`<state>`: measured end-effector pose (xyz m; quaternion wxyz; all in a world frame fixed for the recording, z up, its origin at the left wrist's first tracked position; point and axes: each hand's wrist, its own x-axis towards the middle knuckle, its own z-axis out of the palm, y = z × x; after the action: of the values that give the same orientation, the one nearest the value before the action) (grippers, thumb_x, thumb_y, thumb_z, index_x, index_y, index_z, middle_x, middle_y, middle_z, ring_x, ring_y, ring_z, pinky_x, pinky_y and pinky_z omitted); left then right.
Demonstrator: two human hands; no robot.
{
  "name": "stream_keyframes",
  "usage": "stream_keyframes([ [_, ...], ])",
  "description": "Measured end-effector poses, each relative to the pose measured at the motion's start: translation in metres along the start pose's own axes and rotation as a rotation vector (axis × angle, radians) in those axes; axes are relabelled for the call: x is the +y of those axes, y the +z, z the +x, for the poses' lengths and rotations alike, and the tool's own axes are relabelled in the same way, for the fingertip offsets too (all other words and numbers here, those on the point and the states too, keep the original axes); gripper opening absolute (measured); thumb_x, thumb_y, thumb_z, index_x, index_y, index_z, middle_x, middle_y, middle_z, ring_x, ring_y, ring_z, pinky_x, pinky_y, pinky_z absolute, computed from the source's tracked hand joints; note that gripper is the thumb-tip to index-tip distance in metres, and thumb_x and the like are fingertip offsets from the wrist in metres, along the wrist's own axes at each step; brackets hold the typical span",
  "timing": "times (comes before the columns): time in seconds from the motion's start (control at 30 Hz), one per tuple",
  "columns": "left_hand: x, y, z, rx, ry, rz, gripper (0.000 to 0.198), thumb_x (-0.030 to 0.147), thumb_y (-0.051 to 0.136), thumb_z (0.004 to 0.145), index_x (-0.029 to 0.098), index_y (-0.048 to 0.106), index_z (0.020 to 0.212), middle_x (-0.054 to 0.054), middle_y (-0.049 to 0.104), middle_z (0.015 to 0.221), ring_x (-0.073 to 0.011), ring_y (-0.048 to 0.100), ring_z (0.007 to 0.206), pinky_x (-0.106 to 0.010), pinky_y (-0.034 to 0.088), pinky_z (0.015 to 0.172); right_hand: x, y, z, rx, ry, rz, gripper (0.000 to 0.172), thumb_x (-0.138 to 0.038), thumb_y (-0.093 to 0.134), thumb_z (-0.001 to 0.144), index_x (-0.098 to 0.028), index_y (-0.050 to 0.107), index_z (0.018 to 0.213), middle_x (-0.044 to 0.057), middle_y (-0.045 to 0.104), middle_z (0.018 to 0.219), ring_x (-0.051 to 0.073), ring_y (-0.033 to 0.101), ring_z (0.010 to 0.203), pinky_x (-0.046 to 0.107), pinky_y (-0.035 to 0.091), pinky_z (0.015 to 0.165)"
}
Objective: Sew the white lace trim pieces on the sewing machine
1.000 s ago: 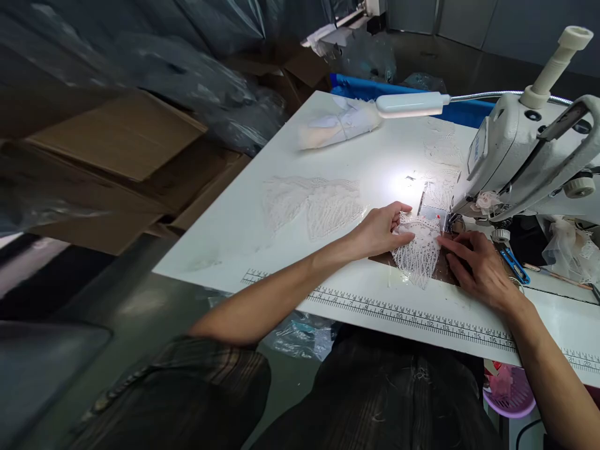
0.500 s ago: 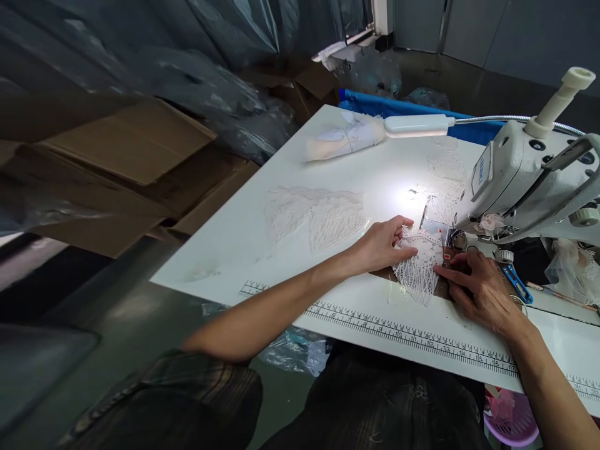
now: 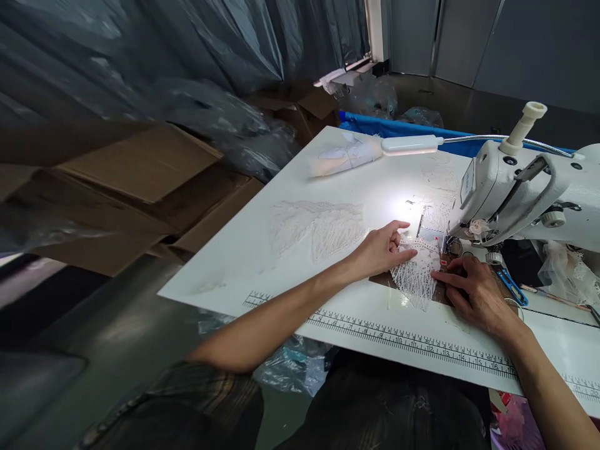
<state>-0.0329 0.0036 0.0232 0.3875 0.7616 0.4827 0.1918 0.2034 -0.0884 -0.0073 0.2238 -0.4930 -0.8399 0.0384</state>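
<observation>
A white lace piece (image 3: pixel 416 274) lies on the sewing table (image 3: pixel 290 275), its far end under the presser foot of a white sewing machine (image 3: pixel 515 194). My left hand (image 3: pixel 380 250) rests on the lace's left edge, fingers stretched flat along it. On the lace's right edge lies my right hand (image 3: pixel 473 290), fingers pressed down close to the needle. Neither hand lifts the lace; both hold it flat against the table.
More lace pieces (image 3: pixel 319 226) lie left of my hands. A rolled white bundle (image 3: pixel 344 156) sits at the far edge under the machine's lamp (image 3: pixel 410 145). Blue snips (image 3: pixel 513 287) lie right of my right hand. Cardboard boxes (image 3: pixel 135 181) and plastic sheeting stand to the left.
The view has tilted up and shifted slightly. My right hand has edged a little left along the lace toward the needle. My left hand stays in place on the lace.
</observation>
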Motion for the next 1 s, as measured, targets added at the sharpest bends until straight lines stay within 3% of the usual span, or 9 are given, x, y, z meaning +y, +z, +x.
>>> stream_keyframes([
  [0.07,-0.001,-0.001,0.000,0.138,0.134,0.157,0.043,0.035,0.059,0.091,0.016,0.055,0.129,-0.002,0.060,0.087,-0.0112,0.054,0.062,-0.024,0.040,0.052,0.000,0.000,0.000,-0.002,-0.006,-0.003,0.038,-0.016,0.050,0.090,-0.031,0.074,0.116,0.009,0.063,0.104,0.024,0.059,0.094,0.042,0.048,0.078],
  [0.13,-0.001,0.001,0.004,0.239,0.364,0.381,0.029,0.031,0.051,0.095,0.016,0.063,0.118,-0.008,0.063,0.099,-0.0140,0.057,0.069,-0.024,0.040,0.051,0.000,0.000,0.000,-0.001,-0.006,-0.011,0.038,-0.016,0.051,0.090,-0.032,0.074,0.116,0.009,0.063,0.104,0.024,0.059,0.094,0.042,0.048,0.080],
  [0.17,0.000,0.002,0.007,0.226,0.505,0.484,0.026,0.028,0.048,0.097,0.016,0.065,0.111,-0.010,0.064,0.103,-0.0160,0.059,0.075,-0.025,0.042,0.053,0.001,0.000,0.000,0.000,-0.004,-0.016,0.037,-0.017,0.051,0.090,-0.032,0.074,0.116,0.009,0.063,0.104,0.023,0.059,0.094,0.042,0.048,0.080],
  [0.23,0.004,0.008,0.015,0.088,0.772,0.635,0.024,0.022,0.046,0.097,0.015,0.068,0.101,-0.012,0.067,0.108,-0.0191,0.061,0.085,-0.030,0.048,0.063,0.001,0.000,0.000,0.005,-0.003,-0.023,0.038,-0.017,0.052,0.090,-0.033,0.073,0.117,0.009,0.063,0.104,0.023,0.059,0.093,0.042,0.048,0.080],
  [0.3,0.009,0.013,0.024,-0.057,0.919,0.752,0.024,0.018,0.046,0.096,0.013,0.068,0.099,-0.013,0.068,0.113,-0.0207,0.061,0.092,-0.034,0.049,0.075,0.000,0.000,0.000,0.014,-0.006,-0.027,0.037,-0.018,0.052,0.090,-0.032,0.073,0.117,0.010,0.062,0.104,0.023,0.058,0.093,0.042,0.048,0.079],
  [0.5,0.013,0.022,0.031,-0.174,0.883,0.948,0.031,0.023,0.040,0.099,0.011,0.068,0.106,-0.016,0.067,0.119,-0.0228,0.059,0.090,-0.036,0.041,0.076,-0.001,0.000,0.001,0.015,-0.001,-0.022,0.037,-0.016,0.054,0.089,-0.031,0.073,0.117,0.010,0.062,0.105,0.024,0.058,0.093,0.043,0.048,0.080],
  [0.7,0.008,0.020,0.026,-0.163,0.865,0.888,0.034,0.026,0.039,0.100,0.010,0.065,0.116,-0.017,0.060,0.132,-0.0236,0.058,0.095,-0.036,0.036,0.080,-0.003,0.001,0.000,0.018,0.014,-0.038,0.037,-0.016,0.056,0.088,-0.033,0.073,0.117,0.009,0.062,0.104,0.024,0.057,0.092,0.042,0.047,0.081],
  [1.0,0.005,0.025,0.038,-0.126,0.863,0.767,0.037,0.029,0.041,0.099,0.014,0.063,0.123,-0.014,0.060,0.137,-0.0260,0.056,0.102,-0.042,0.034,0.092,0.002,-0.003,0.002,0.042,-0.006,0.019,0.037,-0.014,0.049,0.091,-0.025,0.073,0.116,0.011,0.062,0.101,0.022,0.059,0.087,0.041,0.053,0.076],
])
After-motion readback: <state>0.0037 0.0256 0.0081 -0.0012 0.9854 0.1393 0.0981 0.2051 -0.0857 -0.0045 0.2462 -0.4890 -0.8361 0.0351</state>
